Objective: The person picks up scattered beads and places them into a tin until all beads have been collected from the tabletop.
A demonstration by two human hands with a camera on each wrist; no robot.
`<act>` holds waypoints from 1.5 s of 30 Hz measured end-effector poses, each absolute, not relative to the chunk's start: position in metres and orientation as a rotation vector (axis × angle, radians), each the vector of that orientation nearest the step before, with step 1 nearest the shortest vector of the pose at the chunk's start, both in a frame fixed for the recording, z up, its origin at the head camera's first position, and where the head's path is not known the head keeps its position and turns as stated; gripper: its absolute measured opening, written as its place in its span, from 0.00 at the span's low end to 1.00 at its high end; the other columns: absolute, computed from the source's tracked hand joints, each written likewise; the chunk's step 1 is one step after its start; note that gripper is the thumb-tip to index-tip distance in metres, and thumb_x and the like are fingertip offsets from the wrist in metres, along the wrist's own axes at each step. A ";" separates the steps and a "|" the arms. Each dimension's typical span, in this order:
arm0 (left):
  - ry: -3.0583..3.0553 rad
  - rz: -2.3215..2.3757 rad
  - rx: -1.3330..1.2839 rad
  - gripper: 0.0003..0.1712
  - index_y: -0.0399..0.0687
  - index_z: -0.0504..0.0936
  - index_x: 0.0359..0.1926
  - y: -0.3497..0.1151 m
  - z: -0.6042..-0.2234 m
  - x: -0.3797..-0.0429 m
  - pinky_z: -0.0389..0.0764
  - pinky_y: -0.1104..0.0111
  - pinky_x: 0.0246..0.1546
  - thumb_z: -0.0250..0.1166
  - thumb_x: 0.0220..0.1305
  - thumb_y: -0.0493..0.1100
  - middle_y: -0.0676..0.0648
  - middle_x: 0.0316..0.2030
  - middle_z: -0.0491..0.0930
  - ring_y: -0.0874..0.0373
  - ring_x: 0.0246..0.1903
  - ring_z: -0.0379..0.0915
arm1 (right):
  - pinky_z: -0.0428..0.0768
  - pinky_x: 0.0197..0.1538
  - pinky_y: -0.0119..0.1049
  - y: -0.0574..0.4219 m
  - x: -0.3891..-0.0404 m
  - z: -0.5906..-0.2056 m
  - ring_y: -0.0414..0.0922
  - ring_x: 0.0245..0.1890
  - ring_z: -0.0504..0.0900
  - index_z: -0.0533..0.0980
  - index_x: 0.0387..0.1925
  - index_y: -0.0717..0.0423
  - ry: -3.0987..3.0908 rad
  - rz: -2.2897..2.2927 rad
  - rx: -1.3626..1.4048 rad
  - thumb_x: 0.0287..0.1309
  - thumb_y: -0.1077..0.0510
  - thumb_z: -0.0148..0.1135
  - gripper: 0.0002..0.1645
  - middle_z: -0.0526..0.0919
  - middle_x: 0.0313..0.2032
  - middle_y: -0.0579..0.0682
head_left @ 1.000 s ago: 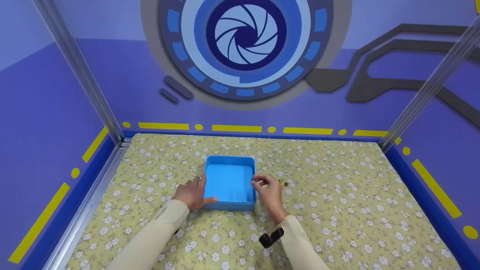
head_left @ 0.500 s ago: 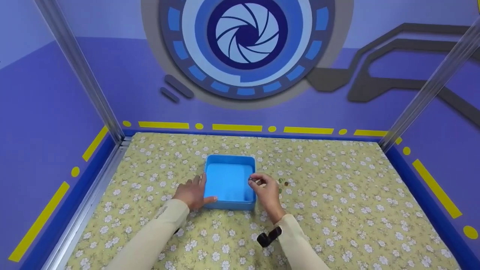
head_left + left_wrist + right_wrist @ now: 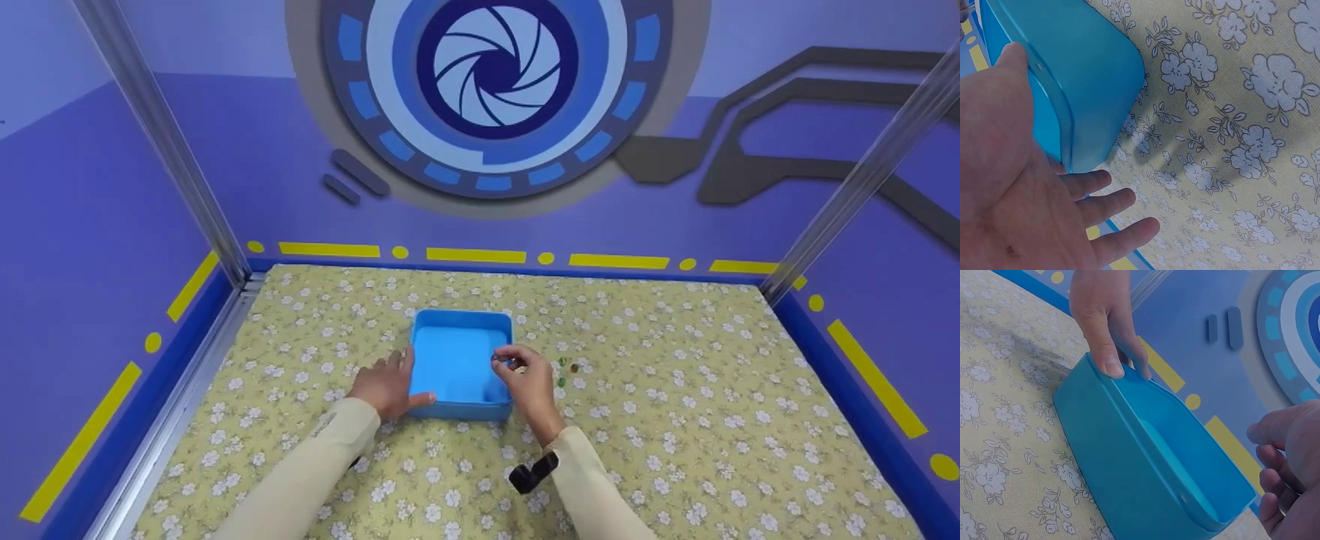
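A blue square open box (image 3: pixel 456 411) stands on the floral cloth. My left hand (image 3: pixel 382 388) rests on its left near corner, the thumb over the near rim and the forefinger along the left rim. In the left wrist view the other fingers (image 3: pixel 1120 239) stretch out straight beside the wall. My right hand (image 3: pixel 532 382) is over the box's right rim, thumb and forefinger pinching a small dark marble (image 3: pixel 495 358). The right wrist view shows those curled fingers (image 3: pixel 1272 424) above the box, the marble hidden there.
Right of the right hand lie a few small glass marbles, a brown one (image 3: pixel 574 368) and a green one (image 3: pixel 562 382) among them. The floral cloth (image 3: pixel 675 420) covers the table. Blue printed walls (image 3: pixel 600 217) and metal posts (image 3: pixel 161 142) enclose it.
My right hand has moved slightly left, bringing the pinched marble from the box's right rim to over its inside. The left hand has stayed at the corner.
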State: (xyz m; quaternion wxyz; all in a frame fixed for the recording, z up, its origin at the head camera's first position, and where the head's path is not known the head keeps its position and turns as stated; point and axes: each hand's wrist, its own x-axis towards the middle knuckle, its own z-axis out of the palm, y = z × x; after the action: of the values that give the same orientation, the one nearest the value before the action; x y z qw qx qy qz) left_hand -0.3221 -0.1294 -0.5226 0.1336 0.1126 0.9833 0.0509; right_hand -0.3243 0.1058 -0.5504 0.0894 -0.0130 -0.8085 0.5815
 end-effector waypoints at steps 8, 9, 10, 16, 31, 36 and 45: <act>2.838 0.148 0.316 0.56 0.39 0.50 0.75 -0.127 -0.522 -0.323 0.71 0.42 0.59 0.56 0.61 0.72 0.35 0.71 0.60 0.34 0.66 0.62 | 0.74 0.37 0.30 0.105 -0.326 -0.553 0.42 0.34 0.76 0.83 0.40 0.58 -2.394 1.704 0.013 0.56 0.63 0.68 0.09 0.86 0.37 0.54; 2.839 0.148 0.318 0.56 0.39 0.50 0.75 -0.127 -0.522 -0.323 0.71 0.42 0.59 0.56 0.61 0.72 0.35 0.71 0.60 0.34 0.66 0.63 | 0.74 0.37 0.30 0.105 -0.326 -0.553 0.42 0.34 0.76 0.83 0.40 0.58 -2.392 1.705 0.018 0.56 0.63 0.68 0.09 0.86 0.37 0.54; 2.838 0.147 0.317 0.56 0.39 0.50 0.75 -0.127 -0.522 -0.323 0.71 0.42 0.59 0.56 0.61 0.72 0.35 0.71 0.59 0.35 0.66 0.62 | 0.75 0.37 0.30 0.104 -0.326 -0.553 0.42 0.34 0.76 0.83 0.40 0.59 -2.390 1.707 0.024 0.56 0.63 0.67 0.09 0.86 0.37 0.54; 2.838 0.136 0.317 0.56 0.40 0.49 0.75 -0.127 -0.523 -0.325 0.71 0.43 0.59 0.55 0.61 0.72 0.36 0.71 0.59 0.35 0.66 0.63 | 0.75 0.36 0.30 0.102 -0.326 -0.554 0.43 0.34 0.77 0.83 0.40 0.58 -2.389 1.733 0.031 0.56 0.63 0.67 0.08 0.86 0.38 0.54; 2.808 0.156 0.279 0.56 0.40 0.47 0.76 -0.130 -0.520 -0.327 0.68 0.42 0.62 0.54 0.62 0.72 0.35 0.72 0.57 0.35 0.68 0.59 | 0.77 0.36 0.30 0.093 -0.326 -0.555 0.43 0.34 0.77 0.82 0.41 0.59 -2.450 1.714 0.062 0.58 0.63 0.66 0.09 0.85 0.38 0.53; 2.806 0.150 0.293 0.56 0.40 0.48 0.76 -0.128 -0.521 -0.324 0.69 0.43 0.61 0.54 0.62 0.72 0.36 0.72 0.58 0.36 0.67 0.61 | 0.77 0.35 0.31 0.093 -0.325 -0.557 0.42 0.34 0.76 0.83 0.40 0.54 -2.457 1.725 0.042 0.58 0.62 0.66 0.07 0.85 0.38 0.51; 2.817 0.151 0.304 0.56 0.40 0.48 0.75 -0.130 -0.521 -0.323 0.70 0.42 0.60 0.54 0.62 0.72 0.35 0.71 0.59 0.35 0.66 0.62 | 0.77 0.35 0.31 0.090 -0.326 -0.561 0.43 0.34 0.76 0.83 0.40 0.55 -2.456 1.724 0.031 0.57 0.62 0.66 0.08 0.85 0.37 0.50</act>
State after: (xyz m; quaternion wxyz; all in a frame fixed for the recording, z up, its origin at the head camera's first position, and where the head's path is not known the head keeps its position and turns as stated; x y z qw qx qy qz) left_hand -0.3235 -0.1298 -0.5214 0.1517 0.1060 0.9813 0.0525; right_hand -0.3260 0.0897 -0.5607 0.0703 0.0104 -0.8163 0.5732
